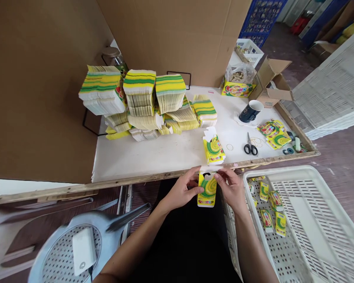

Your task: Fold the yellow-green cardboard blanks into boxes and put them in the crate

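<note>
Both my hands hold one small yellow and green printed carton [207,192] just below the table's front edge. My left hand [183,191] grips its left side with curled fingers. My right hand [231,187] pinches its upper right corner near the white flap. A short pile of flat cartons [214,148] of the same print lies on the white tabletop [165,153] right above my hands. Tall stacks of flat cartons [141,100] stand at the back left of the table.
A white slatted crate [312,220] at my right holds several folded cartons [273,212]. Scissors [250,146], rubber bands, a dark mug [250,111], loose cartons [274,134] and an open brown box [271,82] sit on the table's right. Cardboard walls stand behind. A perforated stool [73,247] is at lower left.
</note>
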{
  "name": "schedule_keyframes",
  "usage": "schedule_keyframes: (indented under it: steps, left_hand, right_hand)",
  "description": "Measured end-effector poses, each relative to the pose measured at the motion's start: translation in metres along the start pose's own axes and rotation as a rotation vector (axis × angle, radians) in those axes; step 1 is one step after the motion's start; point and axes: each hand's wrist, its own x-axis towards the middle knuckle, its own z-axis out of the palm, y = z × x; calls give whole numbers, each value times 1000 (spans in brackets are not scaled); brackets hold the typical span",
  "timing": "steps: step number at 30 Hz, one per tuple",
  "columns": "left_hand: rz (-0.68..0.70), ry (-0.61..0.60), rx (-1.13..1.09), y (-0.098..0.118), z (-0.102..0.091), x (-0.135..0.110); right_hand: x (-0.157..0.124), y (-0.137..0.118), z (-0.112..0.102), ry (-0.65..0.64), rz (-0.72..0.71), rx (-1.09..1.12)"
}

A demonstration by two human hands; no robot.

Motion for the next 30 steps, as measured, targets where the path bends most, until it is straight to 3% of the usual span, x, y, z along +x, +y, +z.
schedule_keyframes:
  steps: [4, 8, 14, 17, 22, 27, 30]
  left_hand:
    - [52, 63, 26, -2, 0, 2]
    - [40, 86, 75, -5, 1, 2]
    - [65, -6, 108, -4, 1, 3]
    - [42, 13, 79, -3, 0, 4]
    - [30, 60, 63, 0, 0, 5]
    - [47, 32, 85, -1, 1, 7]
    - [28, 71, 52, -2, 0, 8]
  right_hand:
    - [0, -13, -7, -110, -59, -96]
    - [2, -19, -7, -140, 94, -222]
    - [7, -15, -1, -85, 123, -281]
    - [7, -14, 2, -62, 111, -331]
    - [3, -8, 5, -142, 105, -316]
    - [3, -5, 7, -68, 148, -282]
    - [6, -6, 6, -49, 94, -298]
